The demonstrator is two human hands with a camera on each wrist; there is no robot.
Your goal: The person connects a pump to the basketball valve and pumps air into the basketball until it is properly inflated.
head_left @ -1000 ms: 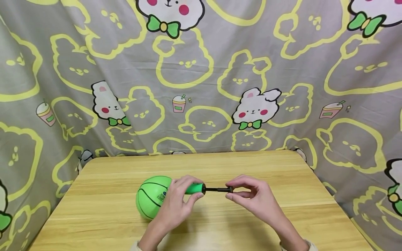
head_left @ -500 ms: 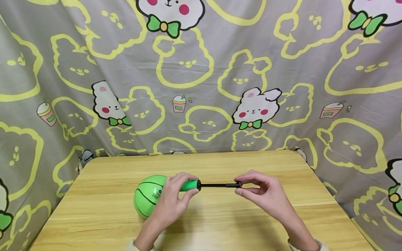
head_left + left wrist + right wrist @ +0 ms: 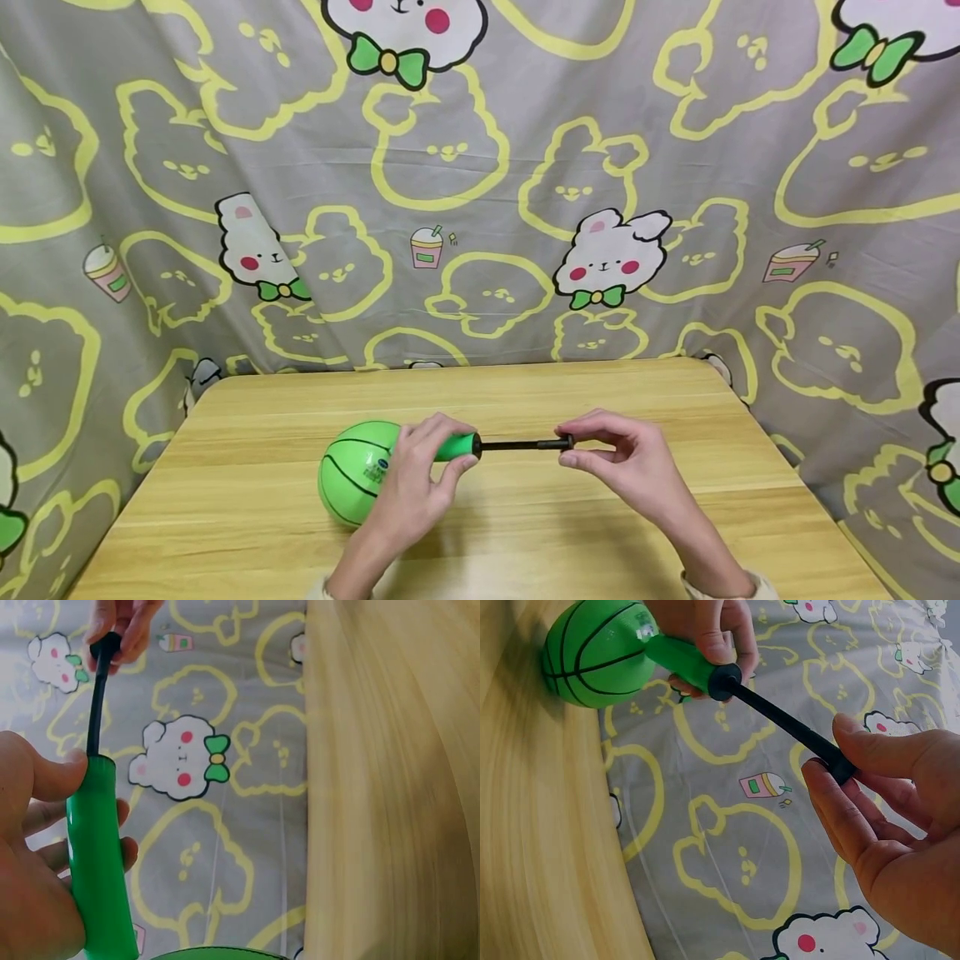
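A small hand pump with a green barrel [image 3: 455, 447] and a black rod [image 3: 517, 446] is held level above the table. My left hand [image 3: 411, 475] grips the barrel, its thumb near the black collar, as the left wrist view also shows. With thumb and fingertips my right hand [image 3: 630, 458] pinches the black end of the rod [image 3: 840, 769], which is drawn well out of the barrel. To the left is a green toy basketball [image 3: 356, 475] with black lines, partly covered by my left hand. In the right wrist view the barrel's far end meets the ball [image 3: 600, 652]; the contact point is not clear.
Both hands are over a wooden table [image 3: 247, 500] with light grain. Behind it and at its sides hangs a grey curtain [image 3: 517, 108] printed with yellow outlines and white rabbits.
Over the first half second my right hand moved right, drawing the rod further out, while my left hand and the ball shifted slightly left. Since then the rod has gone back in slightly.
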